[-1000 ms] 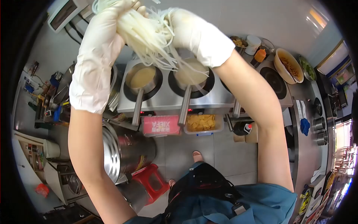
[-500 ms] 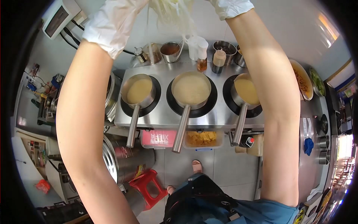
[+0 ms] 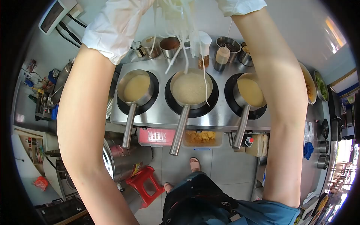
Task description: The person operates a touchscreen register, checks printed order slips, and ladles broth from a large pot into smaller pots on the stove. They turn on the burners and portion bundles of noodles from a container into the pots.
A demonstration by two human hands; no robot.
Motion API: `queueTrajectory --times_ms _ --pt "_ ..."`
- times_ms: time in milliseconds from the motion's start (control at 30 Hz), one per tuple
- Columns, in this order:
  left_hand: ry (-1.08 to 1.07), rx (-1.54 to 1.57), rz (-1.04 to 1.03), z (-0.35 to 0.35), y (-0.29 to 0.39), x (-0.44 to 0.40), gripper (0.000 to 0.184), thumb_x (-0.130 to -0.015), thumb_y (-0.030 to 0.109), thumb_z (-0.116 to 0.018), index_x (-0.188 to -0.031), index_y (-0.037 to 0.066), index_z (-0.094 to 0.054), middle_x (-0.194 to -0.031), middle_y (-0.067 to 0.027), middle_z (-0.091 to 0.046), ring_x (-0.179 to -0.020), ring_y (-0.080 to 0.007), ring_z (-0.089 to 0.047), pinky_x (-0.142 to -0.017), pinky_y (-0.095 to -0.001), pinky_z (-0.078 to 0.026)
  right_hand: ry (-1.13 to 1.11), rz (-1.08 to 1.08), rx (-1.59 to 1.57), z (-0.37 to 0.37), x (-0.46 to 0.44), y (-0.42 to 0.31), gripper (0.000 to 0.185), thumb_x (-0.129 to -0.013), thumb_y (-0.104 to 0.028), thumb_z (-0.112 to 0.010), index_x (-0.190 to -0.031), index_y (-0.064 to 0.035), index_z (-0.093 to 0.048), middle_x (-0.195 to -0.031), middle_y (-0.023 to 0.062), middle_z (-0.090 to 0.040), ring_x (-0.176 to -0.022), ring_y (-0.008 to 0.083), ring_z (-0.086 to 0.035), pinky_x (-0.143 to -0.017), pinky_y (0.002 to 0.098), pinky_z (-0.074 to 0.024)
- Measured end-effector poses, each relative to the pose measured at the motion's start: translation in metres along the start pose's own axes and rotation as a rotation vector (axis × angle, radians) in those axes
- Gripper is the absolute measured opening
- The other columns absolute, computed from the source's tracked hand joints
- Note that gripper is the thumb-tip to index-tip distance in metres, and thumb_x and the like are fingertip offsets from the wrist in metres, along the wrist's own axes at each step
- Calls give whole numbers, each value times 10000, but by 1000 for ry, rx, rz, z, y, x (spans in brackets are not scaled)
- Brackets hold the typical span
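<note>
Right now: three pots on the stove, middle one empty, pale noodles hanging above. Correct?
Not quite. The middle pot isn't empty: the head view shows cloudy, pale liquid in it. The rest stands: three pots on the stove, pale noodles hanging above.

Pale noodles [image 3: 175,15] hang in a loose, uneven bunch, the lowest one crossing in front of the middle saucepan [image 3: 180,129]

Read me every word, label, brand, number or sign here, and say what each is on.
No text reads clearly.
Pink package: large white lettering, too blurred to read.
Yellow sticker on the steel drum: too small.
White sheet, right: too small.
</note>
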State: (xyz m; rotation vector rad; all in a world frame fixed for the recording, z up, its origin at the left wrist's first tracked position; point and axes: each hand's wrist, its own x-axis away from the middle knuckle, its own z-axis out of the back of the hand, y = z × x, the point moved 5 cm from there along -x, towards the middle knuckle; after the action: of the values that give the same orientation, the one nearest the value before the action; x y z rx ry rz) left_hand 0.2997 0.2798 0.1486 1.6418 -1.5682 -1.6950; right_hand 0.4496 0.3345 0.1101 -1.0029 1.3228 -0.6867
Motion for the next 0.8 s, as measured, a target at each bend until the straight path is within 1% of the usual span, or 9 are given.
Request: queueTrajectory --times_ms 67,133,167,233,367,433,533,633,800 --pt "-14 14 47 -2 -3 0 143 -879 41 -562 -1018 56 -594 -855 -43 -614 -764 -170 -594 -697 -299 -500 -2 9 66 -1 8 -2 113 -877 -101 -556 -917 -46 -645 -780 70 -645 -685 197 -626 -587 320 -503" --pt "-88 61 -12 -9 -2 0 136 -875 46 -568 -1007 61 -599 -852 -39 -615 -758 -163 -594 -686 -289 -496 -1 21 123 -3 16 -4 114 -877 -101 -557 -922 -44 -645 -788 73 -647 -690 194 -626 -594 320 -503" --pt "-89 63 -12 -11 -5 0 136 -875 46 -568 -1007 61 -599 -852 -39 -615 -758 -163 -594 -686 -289 -496 0 23 140 -1 17 -3 115 -877 -101 -558 -925 -43 -646 -792 75 -649 -693 193 -627 -598 319 -504" --pt "-23 13 -50 -6 -16 0 129 -868 40 -571 -990 64 -609 -843 -37 -617 -749 -156 -595 -672 -276 -490 6 17 155 -2 23 0 118 -877 -100 -559 -930 -42 -646 -800 77 -652 -699 191 -627 -605 319 -504" --pt "-27 59 -16 -2 -33 0 120 -862 33 -573 -968 66 -618 -830 -35 -620 -744 -151 -596 -665 -269 -486 9 13 194 -1 33 6 122 -878 -99 -562 -940 -38 -648 -816 83 -658 -710 187 -628 -619 318 -506" --pt "33 -19 -22 1 -37 8 115 -863 25 -567 -960 58 -621 -823 -35 -623 -746 -148 -597 -667 -272 -488 9 21 228 -2 39 8 125 -878 -98 -563 -945 -37 -649 -823 86 -661 -716 185 -629 -626 317 -506" --pt "-16 -5 -54 8 -45 6 120 -864 20 -566 -963 55 -623 -825 -35 -627 -749 -151 -599 -665 -276 -491 5 18 262 -1 46 12 129 -878 -97 -565 -952 -34 -650 -835 90 -665 -725 181 -630 -637 316 -507" --pt "12 79 -7 15 -53 4 123 -865 19 -567 -970 51 -625 -833 -42 -630 -752 -160 -602 -662 -283 -495 8 21 292 -2 52 16 133 -878 -96 -567 -959 -32 -651 -847 95 -669 -733 178 -631 -647 315 -508" --pt "76 69 51 22 -60 9 120 -888 58 -563 -992 52 -623 -845 -41 -630 -756 -171 -601 -678 -294 -502 6 34 383 -5 61 24 142 -878 -95 -570 -972 -27 -652 -867 102 -677 -748 172 -633 -665 313 -510"
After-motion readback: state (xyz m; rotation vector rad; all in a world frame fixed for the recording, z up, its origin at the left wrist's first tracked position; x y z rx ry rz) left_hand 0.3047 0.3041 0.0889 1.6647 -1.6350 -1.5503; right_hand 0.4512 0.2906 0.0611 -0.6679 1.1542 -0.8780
